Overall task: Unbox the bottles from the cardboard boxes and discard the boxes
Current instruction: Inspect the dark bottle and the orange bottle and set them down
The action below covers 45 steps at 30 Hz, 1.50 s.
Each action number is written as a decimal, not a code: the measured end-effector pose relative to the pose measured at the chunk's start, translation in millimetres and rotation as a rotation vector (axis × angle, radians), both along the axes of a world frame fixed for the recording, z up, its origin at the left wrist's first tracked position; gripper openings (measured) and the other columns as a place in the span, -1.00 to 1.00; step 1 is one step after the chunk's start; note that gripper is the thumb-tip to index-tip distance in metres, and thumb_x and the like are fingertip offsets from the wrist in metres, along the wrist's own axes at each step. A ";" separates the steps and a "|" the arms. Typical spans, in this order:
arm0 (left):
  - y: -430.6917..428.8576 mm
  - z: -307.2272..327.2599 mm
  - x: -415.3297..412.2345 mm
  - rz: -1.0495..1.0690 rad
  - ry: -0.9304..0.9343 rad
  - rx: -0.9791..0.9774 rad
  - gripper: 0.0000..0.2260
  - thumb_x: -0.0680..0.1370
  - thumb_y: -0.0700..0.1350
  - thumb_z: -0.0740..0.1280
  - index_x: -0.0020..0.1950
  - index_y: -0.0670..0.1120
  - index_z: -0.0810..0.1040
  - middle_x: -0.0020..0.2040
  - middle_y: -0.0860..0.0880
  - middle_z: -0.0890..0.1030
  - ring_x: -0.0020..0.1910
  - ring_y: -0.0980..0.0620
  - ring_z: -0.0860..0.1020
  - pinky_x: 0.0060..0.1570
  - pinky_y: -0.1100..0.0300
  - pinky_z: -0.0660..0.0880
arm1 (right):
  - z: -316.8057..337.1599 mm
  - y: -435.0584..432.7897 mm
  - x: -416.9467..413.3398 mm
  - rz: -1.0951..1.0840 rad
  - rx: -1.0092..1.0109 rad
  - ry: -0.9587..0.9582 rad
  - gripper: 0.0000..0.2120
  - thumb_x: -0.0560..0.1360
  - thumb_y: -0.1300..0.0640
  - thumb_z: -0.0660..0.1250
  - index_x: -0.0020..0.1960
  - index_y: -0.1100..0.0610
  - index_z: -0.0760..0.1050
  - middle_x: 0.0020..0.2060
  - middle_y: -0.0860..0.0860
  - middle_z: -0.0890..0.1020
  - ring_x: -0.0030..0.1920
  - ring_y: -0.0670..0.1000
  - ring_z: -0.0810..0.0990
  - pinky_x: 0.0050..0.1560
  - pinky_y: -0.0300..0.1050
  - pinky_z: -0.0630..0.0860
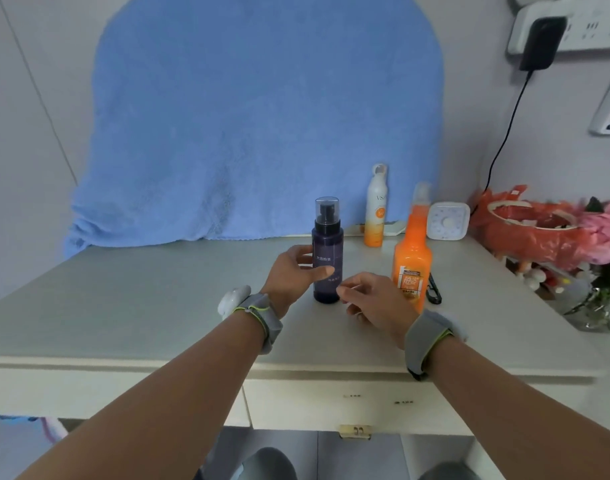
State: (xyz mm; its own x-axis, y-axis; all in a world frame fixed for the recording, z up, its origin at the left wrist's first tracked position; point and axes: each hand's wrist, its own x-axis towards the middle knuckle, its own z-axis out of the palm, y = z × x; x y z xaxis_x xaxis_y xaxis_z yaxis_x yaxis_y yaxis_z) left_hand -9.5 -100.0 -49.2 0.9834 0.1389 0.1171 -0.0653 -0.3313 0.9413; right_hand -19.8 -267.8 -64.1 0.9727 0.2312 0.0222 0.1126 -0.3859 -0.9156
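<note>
Grey table fills the near part of the room, with a big blue towel hanging at the far side. On the table, the left hand wraps round the middle of the purple bottle, thumb across the front and fingers behind. The bottle stands upright. The right hand is just beside the bottle's bottom on the right, with fingers loosely bent, holding nothing that I can see. The bottle looks like hard, smooth plastic, so it may be slippery. I think it is light and stiff, and the middle is the best place to hold it. Its clear cap on top could pop off, so not there. To the right stands an orange bottle, and farther back a white and orange spray can. No cardboard box shows, so the unboxing looks done.
</note>
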 end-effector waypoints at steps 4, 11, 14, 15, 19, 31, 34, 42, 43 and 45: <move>-7.5 -14.4 5.6 -0.039 -0.001 -0.035 -0.44 0.44 -0.17 0.53 0.40 -0.12 0.43 0.25 -0.07 0.57 0.15 -0.03 0.57 -0.03 0.28 0.49 | -13.7 -6.9 4.0 0.017 0.015 -0.020 -0.83 0.56 0.19 0.34 0.13 0.22 0.53 -0.20 0.06 0.66 -0.38 -0.14 0.56 -0.37 -0.29 0.48; -14.1 -36.5 8.0 -0.065 -0.017 -0.057 -0.54 0.43 -0.20 0.52 0.31 -0.17 0.52 0.13 -0.13 0.66 0.12 -0.09 0.63 0.22 0.00 0.53 | -15.0 -12.8 12.2 0.071 0.055 -0.015 -0.85 0.57 0.21 0.30 0.11 0.24 0.53 -0.20 0.07 0.67 -0.43 -0.17 0.59 -0.49 -0.30 0.45; -13.9 -42.3 6.7 -0.070 -0.052 -0.075 -0.55 0.43 -0.17 0.52 0.29 -0.14 0.52 0.12 -0.11 0.67 0.11 -0.08 0.63 0.21 -0.02 0.54 | -17.7 -10.7 14.9 0.066 0.031 -0.032 -0.86 0.57 0.19 0.31 0.09 0.22 0.53 -0.23 0.04 0.68 -0.41 -0.12 0.61 -0.54 -0.29 0.43; -13.6 -44.1 6.0 -0.071 -0.065 -0.079 -0.55 0.43 -0.17 0.52 0.29 -0.13 0.52 0.11 -0.10 0.67 0.10 -0.07 0.63 0.20 -0.01 0.54 | -19.1 -9.8 15.4 0.061 0.026 -0.044 -0.86 0.57 0.18 0.31 0.08 0.22 0.53 -0.24 0.04 0.68 -0.41 -0.11 0.61 -0.55 -0.29 0.42; -12.0 -46.2 1.8 -0.088 -0.107 -0.098 -0.59 0.44 -0.09 0.51 0.26 -0.04 0.54 0.08 0.01 0.68 0.07 0.05 0.64 0.01 0.26 0.55 | -23.8 -7.8 17.2 0.037 0.040 -0.103 -0.83 0.52 0.16 0.39 0.06 0.19 0.49 -0.23 0.04 0.67 -0.40 -0.07 0.61 -0.55 -0.29 0.43; -10.8 -40.0 -10.2 -0.118 -0.170 -0.262 -0.54 0.38 0.30 0.38 0.19 0.11 0.59 0.03 0.08 0.71 -0.02 0.10 0.69 -0.09 0.31 0.57 | -25.3 -3.9 10.4 0.070 0.127 -0.120 -0.52 0.40 -0.11 0.47 0.22 -0.01 0.38 0.03 -0.06 0.61 -0.12 -0.07 0.70 -0.46 -0.28 0.50; -12.1 -38.8 -13.7 -0.173 -0.183 -0.239 -0.60 0.41 0.27 0.37 0.17 0.12 0.59 0.05 0.06 0.71 -0.01 0.09 0.69 -0.12 0.34 0.58 | -27.2 -3.2 8.4 0.067 0.126 -0.149 -0.49 0.36 -0.20 0.46 0.20 -0.07 0.37 0.00 -0.10 0.61 -0.12 -0.08 0.69 -0.45 -0.28 0.52; -13.4 -37.2 -17.8 -0.255 -0.181 -0.248 -0.60 0.49 0.14 0.36 0.28 0.04 0.57 0.10 0.04 0.70 0.06 0.08 0.67 -0.06 0.37 0.56 | -32.5 0.5 6.8 0.030 0.098 -0.246 -0.43 0.28 -0.26 0.49 0.16 -0.10 0.37 -0.07 -0.13 0.59 -0.21 -0.08 0.67 -0.49 -0.28 0.52; -13.4 -37.1 -18.3 -0.262 -0.182 -0.261 -0.60 0.48 0.14 0.36 0.28 0.04 0.57 0.10 0.04 0.70 0.06 0.07 0.67 -0.07 0.38 0.55 | -32.8 0.5 6.5 0.025 0.092 -0.260 -0.43 0.28 -0.26 0.49 0.17 -0.11 0.36 -0.07 -0.13 0.59 -0.21 -0.09 0.67 -0.48 -0.27 0.53; -12.7 -37.1 -18.1 -0.274 -0.181 -0.279 -0.60 0.49 0.12 0.37 0.29 0.03 0.57 0.12 0.01 0.69 0.08 0.04 0.67 -0.03 0.32 0.57 | -33.2 0.7 6.2 0.018 0.077 -0.292 -0.41 0.28 -0.27 0.48 0.19 -0.12 0.34 -0.07 -0.14 0.60 -0.20 -0.12 0.66 -0.43 -0.27 0.56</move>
State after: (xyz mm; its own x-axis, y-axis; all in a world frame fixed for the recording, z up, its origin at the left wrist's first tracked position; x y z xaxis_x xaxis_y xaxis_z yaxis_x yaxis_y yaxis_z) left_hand -27.6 -112.8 -86.3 0.9554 -0.0736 0.2861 -0.2878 -0.0129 0.9576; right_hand -13.5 -267.1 -97.2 0.9182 0.2354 0.3187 0.3820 -0.3123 -0.8698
